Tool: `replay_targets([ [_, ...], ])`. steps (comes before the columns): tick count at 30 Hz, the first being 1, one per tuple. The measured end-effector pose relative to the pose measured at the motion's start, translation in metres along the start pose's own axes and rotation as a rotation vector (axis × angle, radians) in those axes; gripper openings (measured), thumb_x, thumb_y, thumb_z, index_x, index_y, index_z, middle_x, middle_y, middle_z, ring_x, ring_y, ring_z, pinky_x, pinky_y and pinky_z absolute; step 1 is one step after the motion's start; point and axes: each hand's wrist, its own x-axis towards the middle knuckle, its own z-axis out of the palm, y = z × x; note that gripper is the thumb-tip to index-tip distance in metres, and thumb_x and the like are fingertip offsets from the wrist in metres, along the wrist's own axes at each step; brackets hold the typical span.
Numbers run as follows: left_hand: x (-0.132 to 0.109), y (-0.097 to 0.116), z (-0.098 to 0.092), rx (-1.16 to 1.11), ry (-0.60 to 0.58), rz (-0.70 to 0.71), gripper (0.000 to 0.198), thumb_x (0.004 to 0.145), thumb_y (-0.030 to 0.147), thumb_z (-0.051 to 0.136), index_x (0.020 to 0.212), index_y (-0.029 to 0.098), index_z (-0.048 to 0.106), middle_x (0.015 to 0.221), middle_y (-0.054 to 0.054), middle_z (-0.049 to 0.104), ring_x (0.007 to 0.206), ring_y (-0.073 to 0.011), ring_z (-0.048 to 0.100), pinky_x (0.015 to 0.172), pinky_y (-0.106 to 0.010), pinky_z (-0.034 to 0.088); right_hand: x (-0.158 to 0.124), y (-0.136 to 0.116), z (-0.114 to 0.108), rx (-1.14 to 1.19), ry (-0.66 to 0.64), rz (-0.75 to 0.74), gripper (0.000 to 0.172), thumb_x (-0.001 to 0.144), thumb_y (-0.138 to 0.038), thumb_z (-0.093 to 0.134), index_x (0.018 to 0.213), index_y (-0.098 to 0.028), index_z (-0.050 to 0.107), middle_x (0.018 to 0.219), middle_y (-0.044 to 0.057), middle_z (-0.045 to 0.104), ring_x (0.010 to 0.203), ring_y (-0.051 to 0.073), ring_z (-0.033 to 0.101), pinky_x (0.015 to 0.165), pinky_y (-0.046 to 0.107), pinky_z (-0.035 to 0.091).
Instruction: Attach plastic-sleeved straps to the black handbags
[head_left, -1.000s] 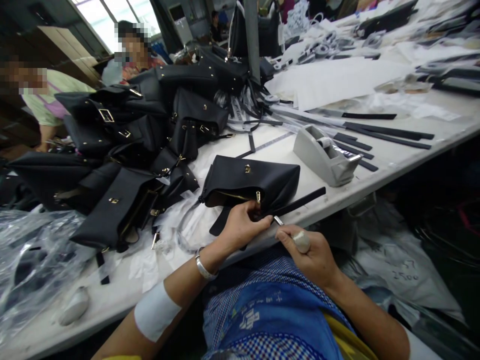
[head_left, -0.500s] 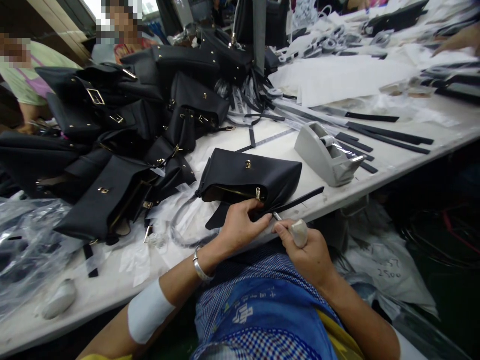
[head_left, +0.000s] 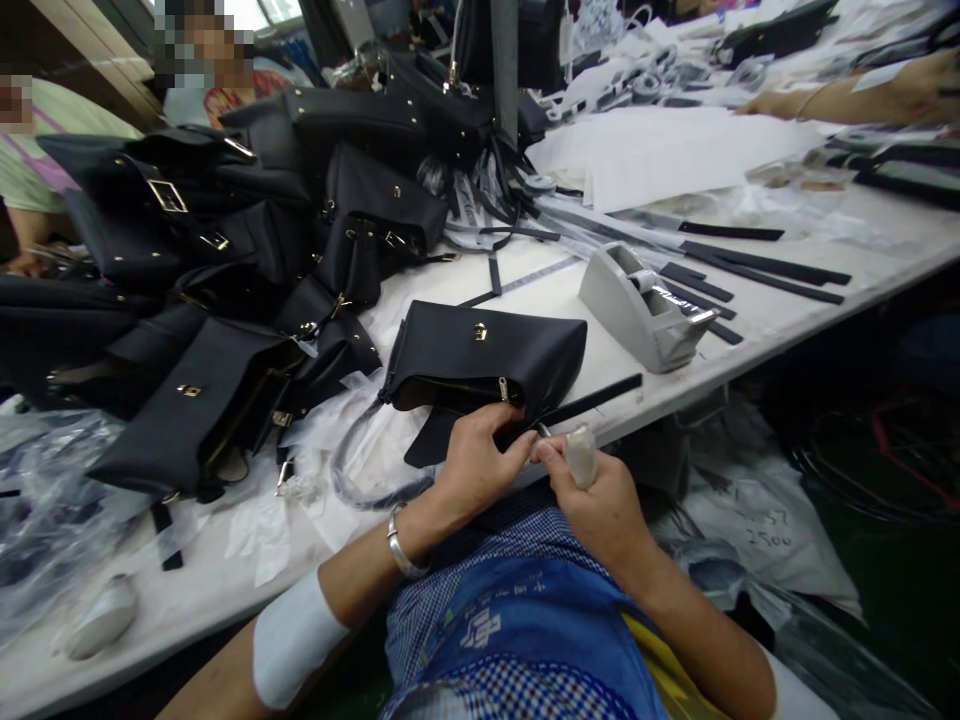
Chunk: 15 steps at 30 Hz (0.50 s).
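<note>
A black handbag (head_left: 487, 345) with a gold lock lies open at the table's near edge, its zip pull (head_left: 505, 388) facing me. My left hand (head_left: 480, 455) is closed on the near side of this bag, by the base of a black strap (head_left: 596, 400) that points right. In my right hand (head_left: 596, 490) is a screwdriver (head_left: 581, 455) with a pale, thick handle, gripped in a fist. Its metal shaft points left toward my left thumb. The tip and the spot it meets are hidden by my fingers.
Several black handbags (head_left: 247, 220) are heaped on the left. A grey tape dispenser (head_left: 645, 310) stands right of the bag, near black straps (head_left: 765, 265). Plastic wrap (head_left: 60, 530) and a pale rounded object (head_left: 101, 615) lie at the left edge. Another person's arm (head_left: 877, 95) reaches in at upper right.
My right hand with the screwdriver has come slightly closer to my left hand, and the handle has tipped more upright. Another person's arm now reaches farther over the table. The view shifted a little.
</note>
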Motion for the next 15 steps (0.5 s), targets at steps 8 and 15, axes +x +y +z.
replay_targets([
  [8, -0.001, -0.003, 0.000, 0.008, 0.020, -0.011, 0.011, 0.083, 0.027, 0.066, 0.078, 0.017, 0.069, 0.075, -0.004, 0.069, 0.072, -0.0184, 0.063, 0.069, -0.027, 0.045, 0.013, 0.000, -0.005, 0.374, -0.108, 0.244, 0.029, 0.080, -0.049, 0.065, 0.076, -0.021, 0.061, 0.044, -0.011, 0.032, 0.033, 0.007, 0.027, 0.033, 0.019, 0.024],
  [15, 0.003, -0.013, -0.004, -0.051, -0.023, -0.085, 0.009, 0.081, 0.024, 0.067, 0.083, 0.016, 0.069, 0.080, -0.005, 0.071, 0.076, -0.0201, 0.065, 0.069, -0.027, 0.047, 0.023, 0.008, 0.000, 0.090, -0.098, 0.001, 0.026, 0.081, -0.044, 0.066, 0.071, -0.020, 0.066, 0.052, -0.002, 0.052, 0.049, 0.013, 0.049, 0.045, 0.023, 0.039],
])
